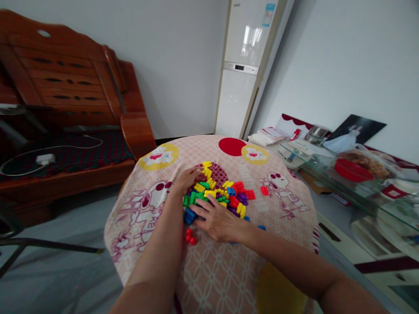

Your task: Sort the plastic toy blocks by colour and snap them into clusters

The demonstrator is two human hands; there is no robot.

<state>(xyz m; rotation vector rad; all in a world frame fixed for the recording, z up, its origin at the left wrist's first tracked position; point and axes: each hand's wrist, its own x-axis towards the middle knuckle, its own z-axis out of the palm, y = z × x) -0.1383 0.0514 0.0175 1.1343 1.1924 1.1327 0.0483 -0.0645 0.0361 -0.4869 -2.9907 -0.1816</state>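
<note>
Fingers of the right hand [218, 221] are being held spread over coloured pieces [210, 193] on the table [212, 274]; any grip by the left hand [187, 180] cannot be told. Red balls [188, 238] beside the left forearm [160, 244] are likely being risked, should it be swept inward.

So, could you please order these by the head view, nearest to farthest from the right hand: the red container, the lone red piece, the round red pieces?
1. Round red pieces: just left of the right hand.
2. Lone red piece: beyond the hand, rightward.
3. Red container: far right, above the glass shelf.
</note>
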